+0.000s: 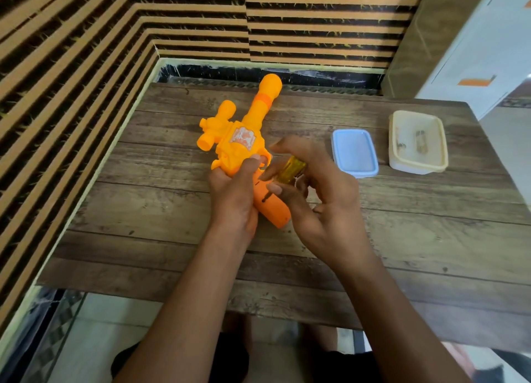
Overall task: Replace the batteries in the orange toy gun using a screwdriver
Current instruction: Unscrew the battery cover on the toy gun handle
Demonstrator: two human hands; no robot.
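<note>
One orange plastic toy gun above brown wood-plank table, barrel pointing away from person. Holding: left hand wrapped round gun body at trigger. Tool: right hand pinching yellow translucent-handled screwdriver, tip touching gun grip. Right of gun: pale blue rectangular plastic lid; farther right of gun: cream rectangular plastic container, contents unclear.
</note>
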